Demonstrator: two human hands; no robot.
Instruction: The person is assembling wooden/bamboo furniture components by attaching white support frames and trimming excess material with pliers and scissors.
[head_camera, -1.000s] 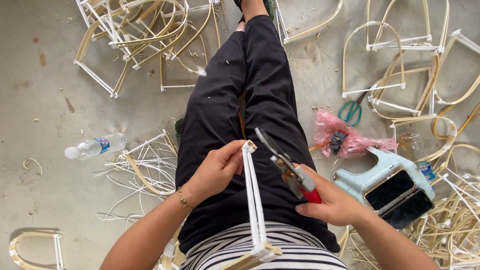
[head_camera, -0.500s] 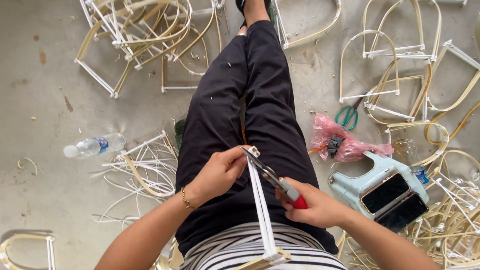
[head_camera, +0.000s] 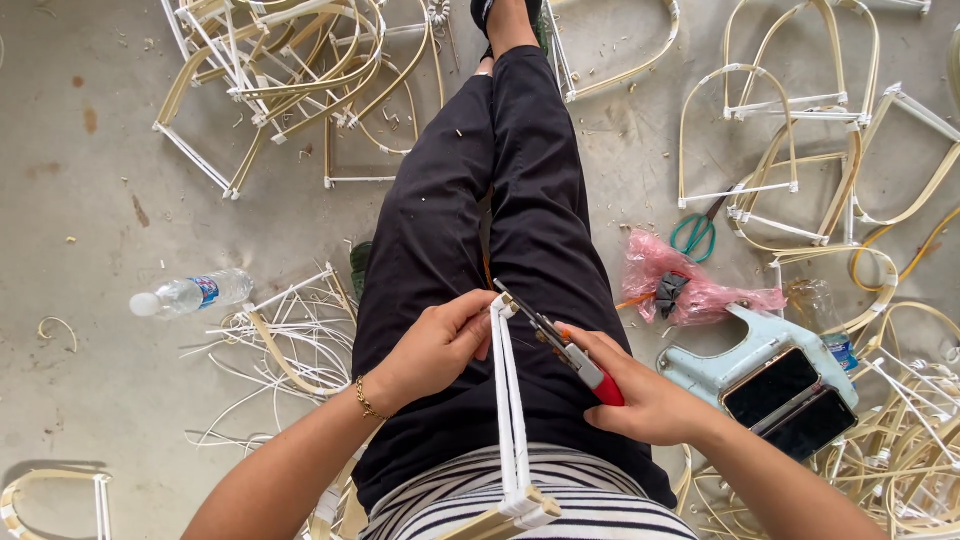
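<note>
Bare concrete floor (head_camera: 90, 200) lies beneath me as my left fingers (head_camera: 470, 320) pinch the white-wrapped cane strip (head_camera: 510, 400) upright over my lap, steadying its tip for the red-handled pliers (head_camera: 560, 345) my right fingers (head_camera: 600, 355) grip.

On the lap, the left hand (head_camera: 435, 345) pinches the frame (head_camera: 512, 400) top; the right hand (head_camera: 645, 400), right of it, holds pliers (head_camera: 560, 345) there. A bottle (head_camera: 190, 293) lies on the floor left, scissors (head_camera: 697, 232) right.
</note>
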